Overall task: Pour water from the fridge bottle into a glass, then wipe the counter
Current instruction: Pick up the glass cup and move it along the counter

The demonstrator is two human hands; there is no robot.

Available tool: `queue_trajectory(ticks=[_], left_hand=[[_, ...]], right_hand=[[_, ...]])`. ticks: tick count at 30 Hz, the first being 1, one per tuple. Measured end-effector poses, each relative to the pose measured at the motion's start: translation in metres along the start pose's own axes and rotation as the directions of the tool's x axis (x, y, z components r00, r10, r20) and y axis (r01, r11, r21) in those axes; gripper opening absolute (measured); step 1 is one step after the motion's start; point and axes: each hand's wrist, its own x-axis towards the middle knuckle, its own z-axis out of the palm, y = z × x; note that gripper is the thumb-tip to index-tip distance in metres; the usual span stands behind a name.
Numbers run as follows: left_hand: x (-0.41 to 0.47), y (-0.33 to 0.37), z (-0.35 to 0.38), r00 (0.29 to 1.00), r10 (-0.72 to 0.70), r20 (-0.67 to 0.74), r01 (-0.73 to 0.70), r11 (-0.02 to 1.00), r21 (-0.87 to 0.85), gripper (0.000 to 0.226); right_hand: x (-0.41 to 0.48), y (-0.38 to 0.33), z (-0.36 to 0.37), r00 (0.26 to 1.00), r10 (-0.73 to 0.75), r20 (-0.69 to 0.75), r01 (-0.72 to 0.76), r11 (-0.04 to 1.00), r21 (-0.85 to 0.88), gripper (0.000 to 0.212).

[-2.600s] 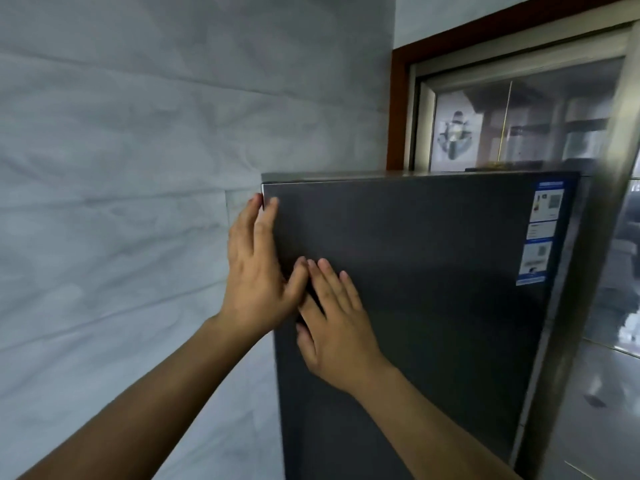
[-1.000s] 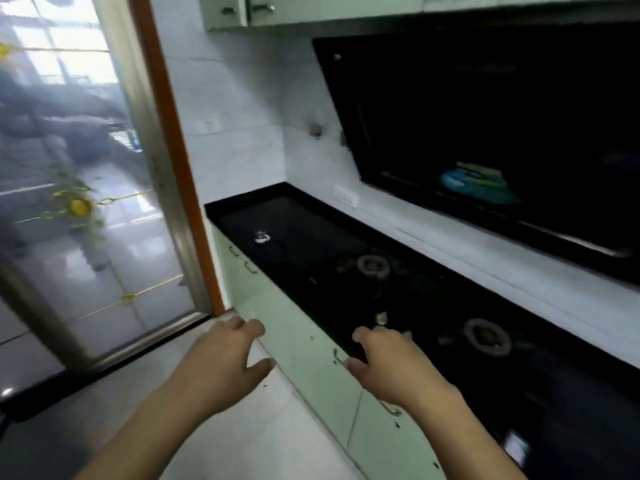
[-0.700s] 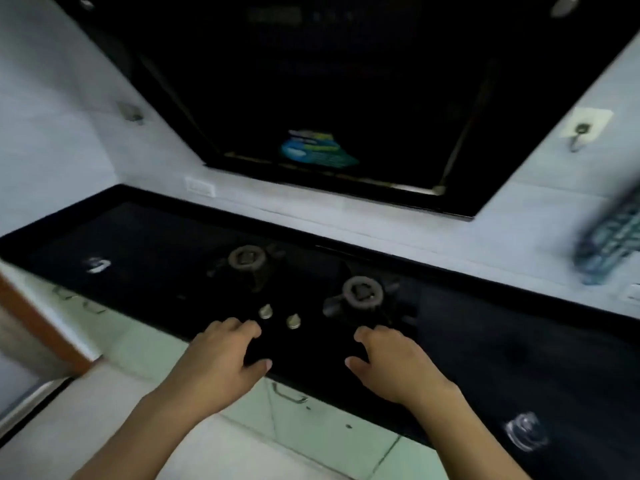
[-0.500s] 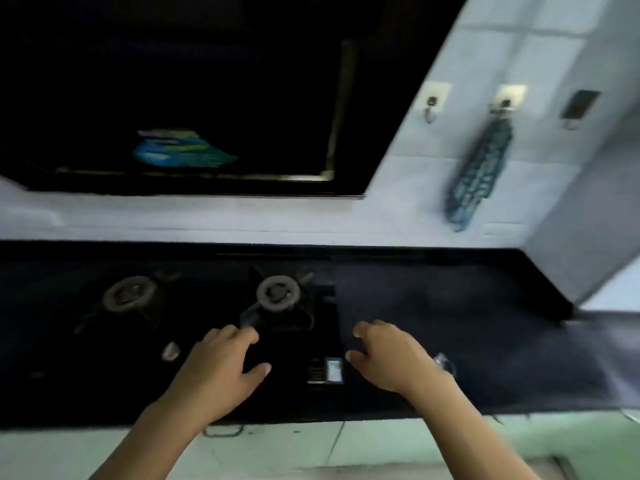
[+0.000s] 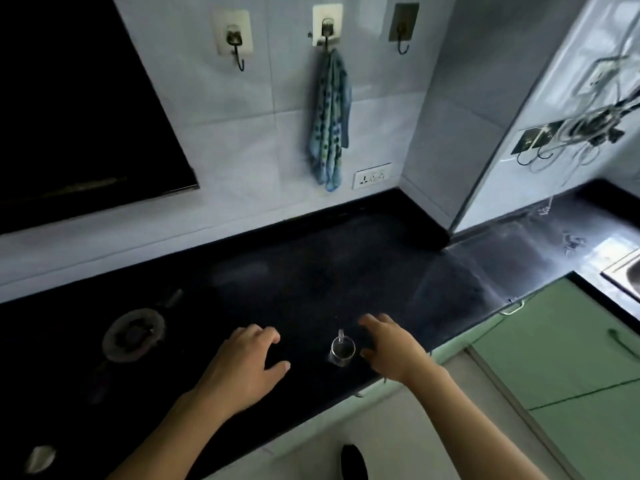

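Head view shows the upright glass (image 5: 342, 349) on the dark worktop (image 5: 346, 271) between both empty, loosely spread hands, nearer the right hand (image 5: 389, 346) than the left hand (image 5: 247, 363).

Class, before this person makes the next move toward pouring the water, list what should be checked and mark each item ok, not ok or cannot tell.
1. Glass upright on the counter: ok.
2. Glass empty: cannot tell, too small and dim.
3. Water bottle at hand: not ok, none in view.
4. Left hand and right hand free: ok, both open, holding nothing.
5. Cloth for wiping available: ok, a towel hangs on a wall hook.
6. Space around the glass free: ok, nothing else close by.
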Motion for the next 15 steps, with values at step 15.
queue_trajectory(ticks=[15], left_hand=[[0.052, 0.047, 0.080, 0.908, -0.378, 0.180, 0.412, 0.886, -0.214, 0.034]], right_hand=[[0.135, 0.068, 0.057, 0.795, -0.466, 0.388, 0.535, 0.840, -0.087, 0.082]])
